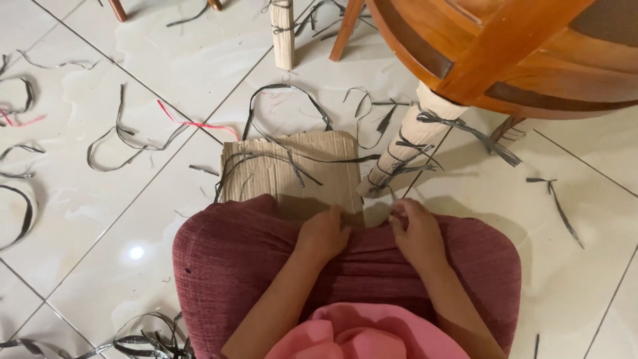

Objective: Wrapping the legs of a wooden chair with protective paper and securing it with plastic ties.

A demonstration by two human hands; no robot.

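Note:
My left hand (323,233) rests on the maroon skirt (232,266) over my knees, fingers curled at the hem where it meets a flat piece of cardboard (292,169). My right hand (415,233) lies beside it, its fingertips bunched near the foot of a wooden chair leg (402,149). That leg is wrapped in pale paper and tied with black plastic strips (465,129). Whether the right fingers pinch a thin strip is too small to tell. Loose black strips also lie across the cardboard.
A wooden chair seat (505,53) overhangs at the upper right, with a second wrapped leg (284,36) farther back. Several black strips (126,143) and a red strip (196,124) are scattered over the white tiled floor (133,213).

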